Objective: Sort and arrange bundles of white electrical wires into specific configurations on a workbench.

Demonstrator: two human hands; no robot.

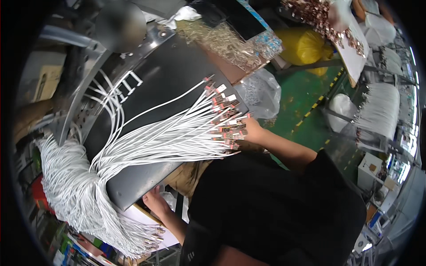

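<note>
The cables (168, 137) lie fanned across the black table (177, 75), long axis left to right. The right hand (250, 128) touches their plug ends — nearer; its fingers' grip cannot be told. The left hand (155, 201) rests at the table's near edge, fingers loose, holding nothing visible.

A bulging yellow bag (301, 44) sits on the green floor at upper right. A clear plastic bag (259, 93) hangs just beside the tabletop's edge. A white box (370, 170) stands at right.
</note>
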